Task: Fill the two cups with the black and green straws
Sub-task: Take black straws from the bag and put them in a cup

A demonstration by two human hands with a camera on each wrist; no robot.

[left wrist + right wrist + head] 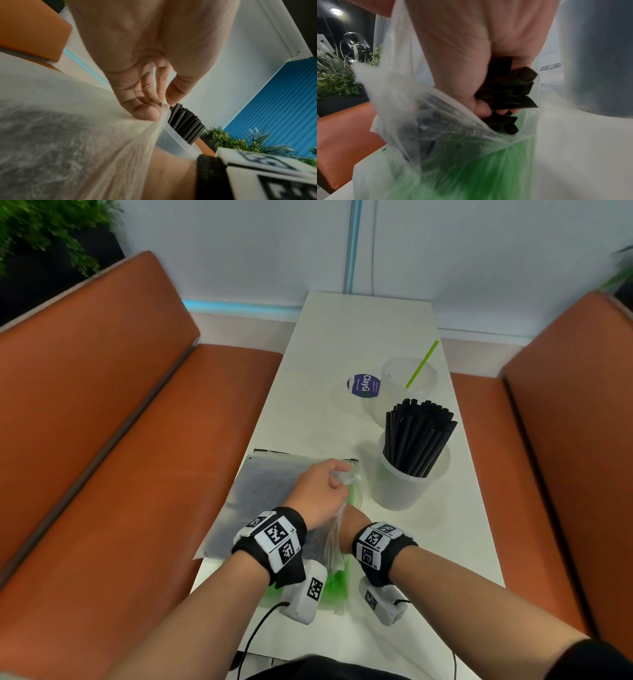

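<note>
On the white table my left hand pinches the mouth of a clear plastic bag and holds it up; its fingertips pinch the film. My right hand reaches inside the bag, where it grips a bunch of dark straws. Green straws lie lower in the bag. The near translucent cup holds many black straws. Behind it, the far cup holds one green straw.
A flat grey zip bag lies under my left hand at the table's left edge. A round purple sticker sits beside the far cup. Orange benches flank the narrow table on both sides, and a wall closes its far end.
</note>
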